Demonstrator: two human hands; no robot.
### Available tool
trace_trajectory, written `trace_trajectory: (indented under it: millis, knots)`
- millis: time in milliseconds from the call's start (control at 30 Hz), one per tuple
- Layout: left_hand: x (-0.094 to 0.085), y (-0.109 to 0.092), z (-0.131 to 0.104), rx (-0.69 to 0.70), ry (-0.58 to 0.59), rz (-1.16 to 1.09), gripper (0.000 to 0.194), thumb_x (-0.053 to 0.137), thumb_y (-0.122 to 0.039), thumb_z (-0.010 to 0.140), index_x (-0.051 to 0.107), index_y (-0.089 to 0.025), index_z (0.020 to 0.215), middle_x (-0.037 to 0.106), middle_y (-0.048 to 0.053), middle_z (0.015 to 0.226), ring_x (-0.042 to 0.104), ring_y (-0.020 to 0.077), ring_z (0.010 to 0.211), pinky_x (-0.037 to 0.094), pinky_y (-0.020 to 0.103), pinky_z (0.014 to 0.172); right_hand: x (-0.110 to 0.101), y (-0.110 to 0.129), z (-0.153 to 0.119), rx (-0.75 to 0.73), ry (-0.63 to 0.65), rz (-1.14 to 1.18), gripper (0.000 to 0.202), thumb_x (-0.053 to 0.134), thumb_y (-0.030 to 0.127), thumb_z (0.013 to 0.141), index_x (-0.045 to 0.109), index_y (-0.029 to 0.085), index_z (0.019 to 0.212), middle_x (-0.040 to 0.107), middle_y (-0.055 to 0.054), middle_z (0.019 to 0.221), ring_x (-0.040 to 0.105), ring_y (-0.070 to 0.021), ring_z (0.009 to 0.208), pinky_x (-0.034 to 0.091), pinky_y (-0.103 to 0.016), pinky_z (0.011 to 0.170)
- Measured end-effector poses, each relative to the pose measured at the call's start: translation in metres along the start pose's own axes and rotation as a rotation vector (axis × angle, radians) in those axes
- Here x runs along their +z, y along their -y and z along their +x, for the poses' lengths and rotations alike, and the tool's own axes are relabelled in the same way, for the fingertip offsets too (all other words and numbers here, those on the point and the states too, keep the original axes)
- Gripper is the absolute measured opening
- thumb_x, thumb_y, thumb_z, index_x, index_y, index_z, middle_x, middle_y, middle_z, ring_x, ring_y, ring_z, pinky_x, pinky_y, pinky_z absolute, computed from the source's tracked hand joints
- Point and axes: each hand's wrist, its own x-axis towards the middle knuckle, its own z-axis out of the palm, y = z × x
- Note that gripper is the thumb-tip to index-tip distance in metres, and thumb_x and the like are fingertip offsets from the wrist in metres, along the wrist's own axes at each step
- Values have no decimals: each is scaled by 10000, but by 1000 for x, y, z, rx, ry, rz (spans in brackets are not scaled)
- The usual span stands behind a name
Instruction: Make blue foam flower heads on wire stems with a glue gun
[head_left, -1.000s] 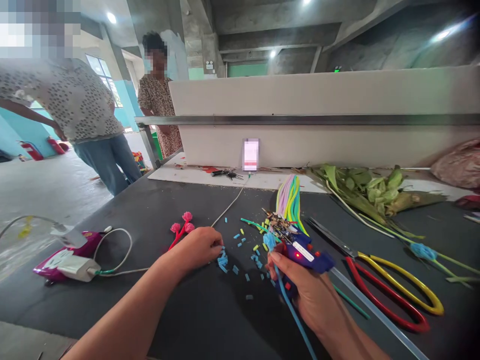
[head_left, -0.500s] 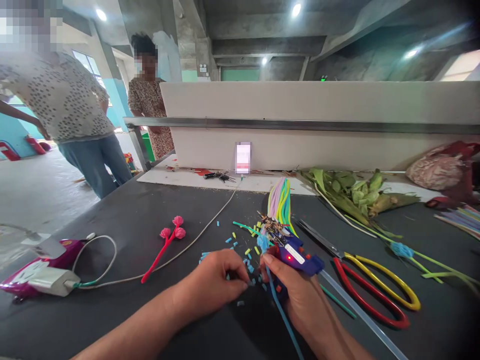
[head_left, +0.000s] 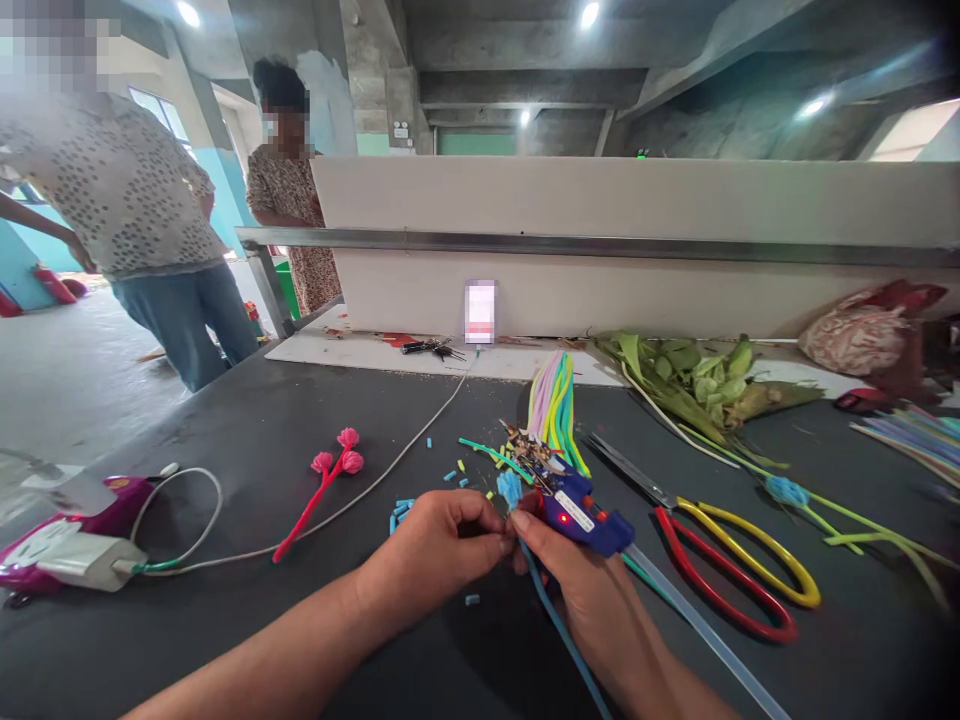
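Left grip (head_left: 441,545) close beside right grip (head_left: 571,575)

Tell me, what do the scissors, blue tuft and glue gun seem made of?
Scissors: metal blades, by their grey sheen; handles probably plastic-coated, being smooth, glossy red and yellow.
Blue tuft: matte, fuzzy-looking fibre, perhaps pipe cleaner.
Glue gun: apparently hard plastic, with smooth, moulded-looking blue casing.

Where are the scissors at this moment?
In the head view, the scissors lie on the dark table, right of the blue glue gun and the right hand, blades pointing away from the person.
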Motion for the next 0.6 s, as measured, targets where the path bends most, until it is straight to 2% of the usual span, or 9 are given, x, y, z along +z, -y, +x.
trace_trajectory:
  millis: [167, 267, 367, 467, 600]
  knots:
    - [0, 0, -1, 11, -9, 85, 137, 515, -99, 663, 625, -146, 599, 655, 5, 635, 549, 110, 608, 404, 201, 584, 2, 2, 0, 2, 30, -11, 218, 552, 396, 813, 583, 205, 713, 584, 19, 638, 548, -166, 635, 417, -288, 623]
    - [1, 7, -1, 40, -25, 164, 161, 488, -88, 640, 637, -147, 619, 656, 1, 642, 542, 109, 602, 392, 197, 565, 3, 0, 1, 13, 30, 26, 197, 565, 389, 804, 592, 198, 771, 588, 4, 670, 557, -184, 671, 425, -312, 662]
    - [1, 17, -2, 77, -51, 244, 165, 478, -84, 625, 628, -153, 634, 641, -7, 627, 518, 99, 572, 371, 192, 529, 3, 0, 2, -8, 56, -42, 195, 540, 395, 819, 582, 211, 770, 593, 14, 692, 564, -185, 709, 418, -313, 705]
    - [-4, 21, -3, 73, -72, 183, 105, 506, -80, 616, 574, -157, 640, 612, -17, 609, 497, 86, 547, 355, 187, 505, 2, 2, 2, -44, 74, -178, 246, 489, 422, 844, 568, 222, 726, 596, 21, 693, 565, -182, 715, 401, -312, 710]
    - [-18, 12, -4, 19, -113, 0, 54, 580, -146, 663, 531, -166, 675, 541, -46, 577, 494, 77, 530, 394, 191, 521, 4, 8, -1, -6, 57, -296, 245, 466, 423, 837, 562, 220, 739, 593, 18, 652, 558, -187, 669, 386, -319, 652]
